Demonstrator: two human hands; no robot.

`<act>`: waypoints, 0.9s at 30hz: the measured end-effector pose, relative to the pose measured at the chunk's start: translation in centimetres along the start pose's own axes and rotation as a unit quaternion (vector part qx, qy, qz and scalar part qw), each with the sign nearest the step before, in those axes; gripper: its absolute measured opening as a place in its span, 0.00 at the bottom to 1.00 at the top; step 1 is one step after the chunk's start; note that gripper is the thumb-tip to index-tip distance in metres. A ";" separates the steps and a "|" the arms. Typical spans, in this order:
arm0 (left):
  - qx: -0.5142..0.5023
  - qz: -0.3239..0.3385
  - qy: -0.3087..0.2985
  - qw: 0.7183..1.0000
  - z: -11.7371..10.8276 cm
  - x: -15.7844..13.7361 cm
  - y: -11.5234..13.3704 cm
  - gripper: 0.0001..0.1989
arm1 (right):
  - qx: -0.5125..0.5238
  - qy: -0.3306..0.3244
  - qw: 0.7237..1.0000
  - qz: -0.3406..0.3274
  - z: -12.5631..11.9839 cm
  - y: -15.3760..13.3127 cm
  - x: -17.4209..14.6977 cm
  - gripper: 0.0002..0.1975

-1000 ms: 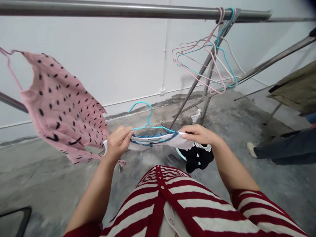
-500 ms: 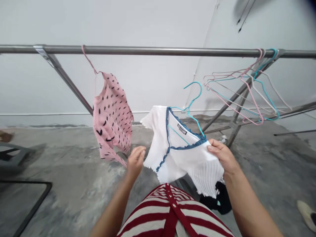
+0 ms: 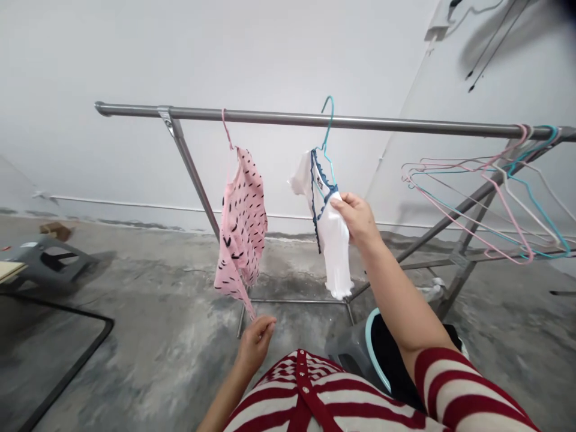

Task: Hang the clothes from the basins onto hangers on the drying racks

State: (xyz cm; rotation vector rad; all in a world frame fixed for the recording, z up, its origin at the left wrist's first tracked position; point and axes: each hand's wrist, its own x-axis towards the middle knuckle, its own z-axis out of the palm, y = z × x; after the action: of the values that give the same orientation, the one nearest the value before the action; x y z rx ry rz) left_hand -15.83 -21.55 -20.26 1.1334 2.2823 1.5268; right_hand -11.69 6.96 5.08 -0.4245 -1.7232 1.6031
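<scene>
My right hand (image 3: 357,219) pinches the shoulder of a short white top (image 3: 336,240) with blue ruffled trim. A turquoise hanger (image 3: 328,157) sits inside its neckline. The hanger's hook rises above the metal rail (image 3: 279,118), its neck crossing in front; whether the hook rests on the rail I cannot tell. Low in front of my body, my left hand (image 3: 256,345) is loosely closed, with nothing seen in it. Just above it dangles the lower tip of a pink top (image 3: 245,222) with black dashes, hung from the rail on a pink hanger (image 3: 227,129).
Several pink, white and turquoise hangers (image 3: 524,198) hang bunched at the rail's right. Below my right arm stands a bucket (image 3: 371,342) with a light-blue rim and dark cloth inside. A grey plastic stool (image 3: 56,261) is at far left, near a black metal frame (image 3: 74,366).
My right hand has raised the white top and its hanger up to the rail, turning it edge-on. My left hand has dropped lower, away from the white top. The view has shifted, showing the rail's left end.
</scene>
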 end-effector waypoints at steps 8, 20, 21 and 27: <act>0.009 -0.059 -0.006 0.998 -3.0 -0.9 -1.2 0.12 | -0.042 -0.021 0.998 -0.043 7.4 2.0 3.6 0.16; -0.021 -0.130 -0.062 0.989 -4.7 -2.4 -4.3 0.17 | -0.088 0.047 0.995 -0.017 6.1 10.9 -8.7 0.14; -0.022 -0.125 -0.078 0.989 -4.4 -2.3 -4.5 0.16 | -0.134 0.019 0.990 0.040 5.6 13.5 -11.1 0.13; -0.003 -0.050 -0.222 0.974 -2.3 -0.2 -4.6 0.15 | -0.444 -0.257 0.799 0.313 1.1 24.9 -23.6 0.05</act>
State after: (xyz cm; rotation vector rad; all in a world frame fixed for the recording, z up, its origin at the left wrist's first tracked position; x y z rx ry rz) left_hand -19.15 -24.21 -23.11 1.1952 1.9953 1.1058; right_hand -2.31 -5.65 -25.40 -1.1978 -2.9736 1.2456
